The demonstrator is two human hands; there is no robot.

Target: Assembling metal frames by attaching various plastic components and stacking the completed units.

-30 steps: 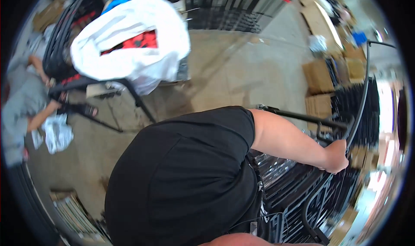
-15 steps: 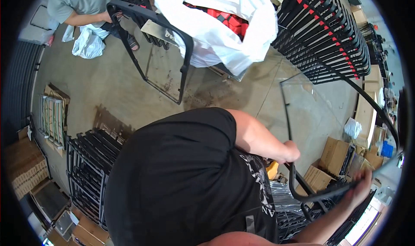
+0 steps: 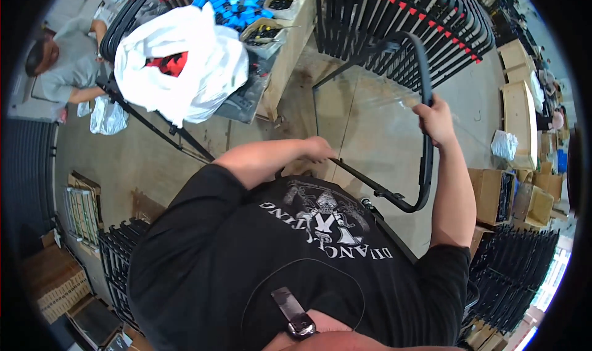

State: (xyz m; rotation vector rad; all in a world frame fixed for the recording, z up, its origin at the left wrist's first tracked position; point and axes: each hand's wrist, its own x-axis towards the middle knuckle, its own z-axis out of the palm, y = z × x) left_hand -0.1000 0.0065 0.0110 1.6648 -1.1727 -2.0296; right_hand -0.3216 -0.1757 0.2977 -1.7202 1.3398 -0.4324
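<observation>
Right hand (image 3: 436, 121) wrapped around the black tube frame (image 3: 425, 160) on its right rail; left hand (image 3: 319, 148) closed on the lower bar — frame held tilted above the floor (image 3: 370, 129). Likely rigid, light, awkwardly wide — hold well apart on the rails.
</observation>
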